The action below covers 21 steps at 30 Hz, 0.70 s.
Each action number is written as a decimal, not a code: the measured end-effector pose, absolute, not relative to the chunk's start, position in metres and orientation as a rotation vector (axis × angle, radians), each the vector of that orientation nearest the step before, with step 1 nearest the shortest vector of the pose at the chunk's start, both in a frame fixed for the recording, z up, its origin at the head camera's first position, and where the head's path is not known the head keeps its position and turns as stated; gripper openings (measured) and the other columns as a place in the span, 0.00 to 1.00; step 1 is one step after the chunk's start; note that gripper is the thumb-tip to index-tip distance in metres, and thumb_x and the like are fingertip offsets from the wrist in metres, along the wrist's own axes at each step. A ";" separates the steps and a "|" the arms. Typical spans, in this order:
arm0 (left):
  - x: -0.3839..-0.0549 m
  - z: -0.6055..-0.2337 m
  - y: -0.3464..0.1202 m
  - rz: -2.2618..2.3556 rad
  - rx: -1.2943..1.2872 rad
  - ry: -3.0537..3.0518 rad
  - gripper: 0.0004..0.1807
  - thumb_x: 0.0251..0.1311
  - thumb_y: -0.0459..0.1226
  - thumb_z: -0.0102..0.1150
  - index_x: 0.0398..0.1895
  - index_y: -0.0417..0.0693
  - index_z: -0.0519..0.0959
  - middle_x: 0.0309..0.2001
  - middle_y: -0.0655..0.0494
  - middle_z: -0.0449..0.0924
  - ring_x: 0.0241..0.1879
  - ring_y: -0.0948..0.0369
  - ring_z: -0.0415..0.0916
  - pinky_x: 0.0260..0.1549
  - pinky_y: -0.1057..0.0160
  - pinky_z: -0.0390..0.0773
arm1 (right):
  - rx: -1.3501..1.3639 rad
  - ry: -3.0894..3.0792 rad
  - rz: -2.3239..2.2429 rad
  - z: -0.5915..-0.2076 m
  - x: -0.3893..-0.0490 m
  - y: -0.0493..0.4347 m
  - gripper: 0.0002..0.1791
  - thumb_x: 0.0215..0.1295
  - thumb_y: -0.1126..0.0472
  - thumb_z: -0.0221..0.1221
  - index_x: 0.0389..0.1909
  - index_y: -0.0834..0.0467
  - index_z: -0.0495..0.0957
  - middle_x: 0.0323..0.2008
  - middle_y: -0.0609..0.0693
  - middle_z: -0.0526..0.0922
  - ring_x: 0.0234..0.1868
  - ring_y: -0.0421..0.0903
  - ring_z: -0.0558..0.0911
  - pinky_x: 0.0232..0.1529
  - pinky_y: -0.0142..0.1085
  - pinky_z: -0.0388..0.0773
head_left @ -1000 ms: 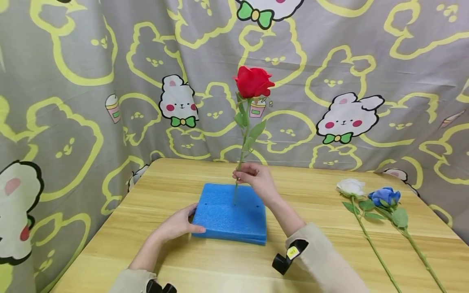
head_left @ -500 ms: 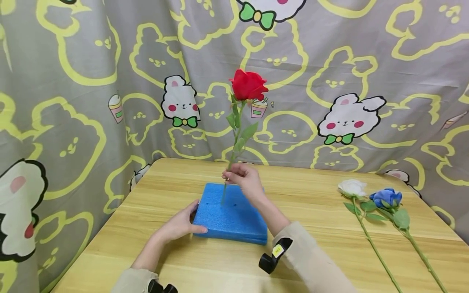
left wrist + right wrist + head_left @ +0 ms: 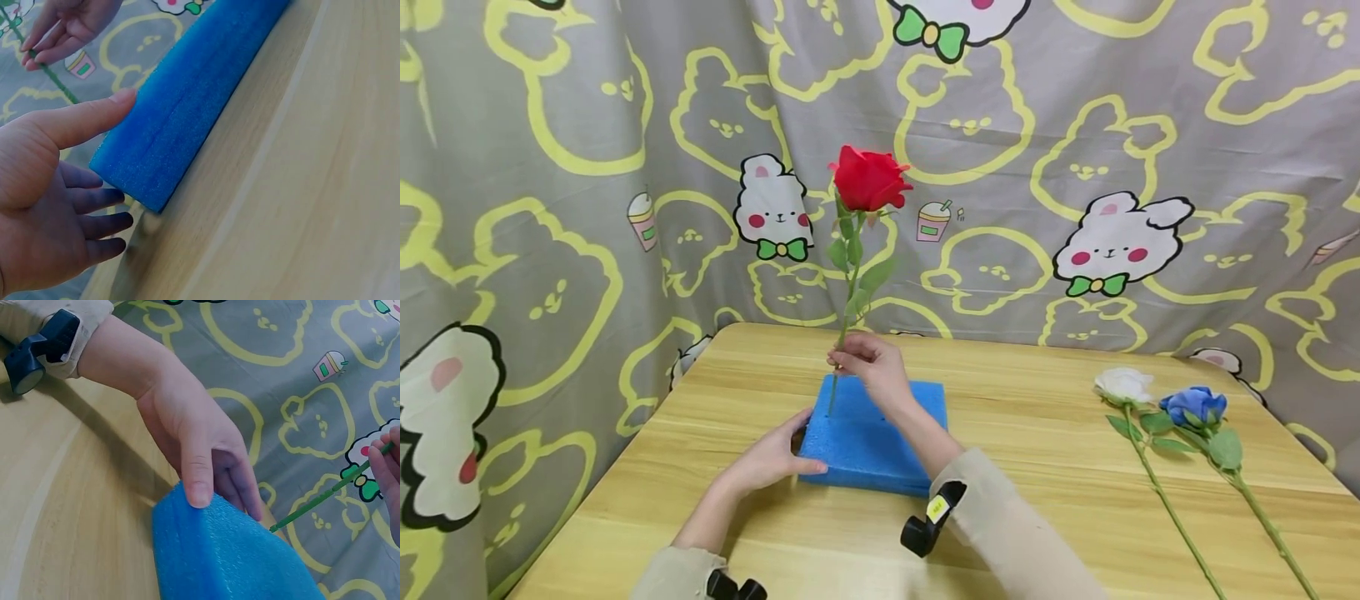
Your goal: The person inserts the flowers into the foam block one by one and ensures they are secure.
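A red rose point(image 3: 871, 179) on a long leafy green stem stands nearly upright over the blue foam block point(image 3: 868, 450). My right hand point(image 3: 871, 367) pinches the lower stem between thumb and fingers; the stem's lower end is right at the small hole near the block's left side. In the right wrist view, the stem point(image 3: 319, 499) slants down to the block's edge. My left hand point(image 3: 771, 454) holds the block's near left corner, thumb on the front face and fingers along the left side, as the left wrist view shows with the thumb point(image 3: 94, 119).
On the right of the wooden table point(image 3: 1037, 467) lie a white rose point(image 3: 1123, 385) and a blue rose point(image 3: 1195, 407), stems toward the near edge. Another small hole shows near the block's middle. A patterned grey curtain point(image 3: 992, 292) hangs behind and at the sides.
My right hand has carried the red rose leftward across the block, from the middle hole to the left one. The left hand keeps its place at the block's corner.
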<state>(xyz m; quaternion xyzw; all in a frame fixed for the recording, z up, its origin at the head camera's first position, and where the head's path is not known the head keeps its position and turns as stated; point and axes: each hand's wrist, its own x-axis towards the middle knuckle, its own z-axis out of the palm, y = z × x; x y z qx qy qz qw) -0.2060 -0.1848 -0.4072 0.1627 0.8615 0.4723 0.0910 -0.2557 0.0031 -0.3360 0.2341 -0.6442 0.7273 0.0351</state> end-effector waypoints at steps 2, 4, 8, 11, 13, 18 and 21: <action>-0.206 -0.406 -0.183 1.410 0.484 2.559 0.54 0.47 0.46 0.70 0.69 0.31 0.49 0.67 0.35 0.55 0.65 0.44 0.56 0.60 0.45 0.59 | 0.726 -1.989 2.239 -0.336 -0.255 0.002 0.10 0.62 0.70 0.57 0.42 0.72 0.77 0.37 0.63 0.82 0.42 0.62 0.80 0.41 0.41 0.80; -0.207 -0.405 -0.182 1.422 0.486 2.548 0.54 0.47 0.45 0.70 0.69 0.31 0.48 0.67 0.35 0.54 0.65 0.43 0.55 0.60 0.44 0.58 | 0.730 -2.005 2.231 -0.334 -0.253 0.002 0.11 0.62 0.70 0.56 0.43 0.73 0.77 0.38 0.66 0.81 0.43 0.64 0.79 0.41 0.41 0.79; -0.208 -0.405 -0.181 1.458 0.493 2.517 0.55 0.47 0.44 0.70 0.69 0.30 0.47 0.68 0.34 0.52 0.66 0.43 0.53 0.61 0.44 0.57 | 0.736 -2.033 2.178 -0.327 -0.244 0.004 0.10 0.62 0.73 0.55 0.43 0.76 0.76 0.38 0.68 0.81 0.41 0.61 0.80 0.41 0.41 0.80; -0.209 -0.405 -0.181 1.487 0.511 2.489 0.55 0.48 0.42 0.70 0.69 0.29 0.45 0.68 0.34 0.50 0.66 0.42 0.51 0.61 0.45 0.56 | 0.744 -2.033 2.148 -0.326 -0.242 0.005 0.10 0.62 0.74 0.55 0.42 0.76 0.76 0.37 0.67 0.81 0.39 0.57 0.82 0.40 0.40 0.80; -0.210 -0.405 -0.181 1.503 0.523 2.470 0.54 0.48 0.41 0.70 0.70 0.29 0.45 0.68 0.33 0.49 0.67 0.42 0.51 0.61 0.45 0.56 | 0.746 -2.030 2.163 -0.331 -0.246 0.004 0.10 0.62 0.72 0.55 0.42 0.74 0.77 0.37 0.67 0.81 0.39 0.56 0.82 0.40 0.40 0.80; -0.208 -0.406 -0.184 1.538 0.562 2.422 0.53 0.49 0.39 0.69 0.70 0.31 0.44 0.68 0.33 0.49 0.66 0.42 0.52 0.60 0.44 0.58 | 0.811 -2.012 2.166 -0.346 -0.258 0.000 0.10 0.63 0.71 0.56 0.42 0.72 0.78 0.38 0.65 0.82 0.39 0.54 0.82 0.40 0.39 0.80; -0.207 -0.406 -0.185 1.553 0.569 2.400 0.52 0.50 0.38 0.68 0.70 0.31 0.45 0.68 0.33 0.50 0.65 0.42 0.53 0.60 0.44 0.58 | 0.850 -2.040 2.148 -0.341 -0.251 -0.001 0.10 0.63 0.73 0.54 0.43 0.74 0.77 0.38 0.68 0.81 0.41 0.58 0.82 0.41 0.41 0.80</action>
